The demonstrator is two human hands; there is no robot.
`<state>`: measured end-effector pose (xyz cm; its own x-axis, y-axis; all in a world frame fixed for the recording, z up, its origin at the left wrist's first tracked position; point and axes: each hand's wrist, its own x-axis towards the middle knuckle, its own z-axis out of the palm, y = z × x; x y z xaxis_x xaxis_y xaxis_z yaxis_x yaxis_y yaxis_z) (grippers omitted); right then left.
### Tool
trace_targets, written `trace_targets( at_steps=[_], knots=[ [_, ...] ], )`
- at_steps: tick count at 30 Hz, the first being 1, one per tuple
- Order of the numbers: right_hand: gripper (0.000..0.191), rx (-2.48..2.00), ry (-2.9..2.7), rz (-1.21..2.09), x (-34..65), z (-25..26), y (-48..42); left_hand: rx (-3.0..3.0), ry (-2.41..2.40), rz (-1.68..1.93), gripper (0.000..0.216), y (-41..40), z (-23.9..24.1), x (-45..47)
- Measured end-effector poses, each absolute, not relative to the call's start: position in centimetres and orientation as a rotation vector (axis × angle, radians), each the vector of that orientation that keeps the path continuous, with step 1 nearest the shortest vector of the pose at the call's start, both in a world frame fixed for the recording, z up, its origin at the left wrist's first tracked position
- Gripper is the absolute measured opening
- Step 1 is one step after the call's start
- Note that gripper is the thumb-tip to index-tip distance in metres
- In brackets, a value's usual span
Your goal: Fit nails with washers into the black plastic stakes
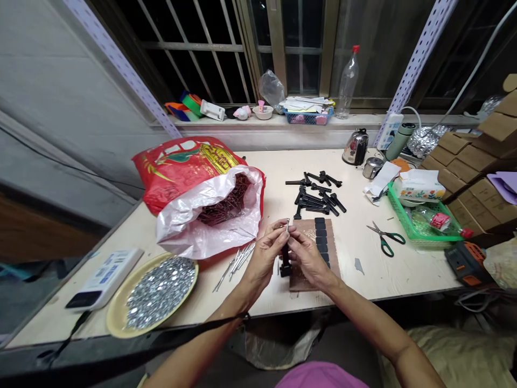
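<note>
My left hand (266, 250) and my right hand (309, 256) meet over the front of the table, fingers closed together. Between them hangs a black plastic part (285, 264), upright, its wide block end at the bottom. A thin silver rod (287, 223) sticks up at its top, where both sets of fingertips pinch; the fingers hide how the two join. Beneath my right hand lies a brown board (299, 283) with a column of black square pads (321, 233). Several similar black parts (315, 199) lie loose beyond it. Several silver rods (238, 261) rest left of my left hand.
A red bag (186, 161) lies open, full of dark reddish thin pieces (226, 205). Nearer stands a yellow bowl (115, 318) of small silver pieces, beside a white power strip (109, 275). To the right are scissors (385, 237), a green basket (420, 231) and stacked cardboard boxes (464, 161).
</note>
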<state>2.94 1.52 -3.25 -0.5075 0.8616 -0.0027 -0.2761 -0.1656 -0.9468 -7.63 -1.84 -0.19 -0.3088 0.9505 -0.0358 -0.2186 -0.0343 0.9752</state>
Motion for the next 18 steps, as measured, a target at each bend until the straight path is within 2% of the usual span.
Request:
trace_targets(
  at_steps=[2,5,9,13,18],
  knots=[
    [0.044,-0.718,-1.236,1.834,3.5,-3.0,1.5,0.871,1.263,1.498,0.037,-1.6,-0.3,-7.1],
    [0.041,-0.776,-1.352,1.692,4.6,-2.8,1.6,0.880,1.247,1.530,0.032,-1.4,-0.5,-6.5],
    [0.028,-0.876,-1.726,1.057,7.4,-2.9,2.6,1.070,1.298,1.445,0.029,-0.9,-1.4,-6.7],
    [0.019,-1.044,-2.118,0.386,11.4,-3.9,5.3,1.500,1.412,1.133,0.042,-0.3,-4.5,-7.7],
    [0.018,-1.253,-2.490,-0.038,14.1,-5.2,10.2,2.091,1.461,0.802,0.052,-0.1,-9.9,-7.1]
  ],
)
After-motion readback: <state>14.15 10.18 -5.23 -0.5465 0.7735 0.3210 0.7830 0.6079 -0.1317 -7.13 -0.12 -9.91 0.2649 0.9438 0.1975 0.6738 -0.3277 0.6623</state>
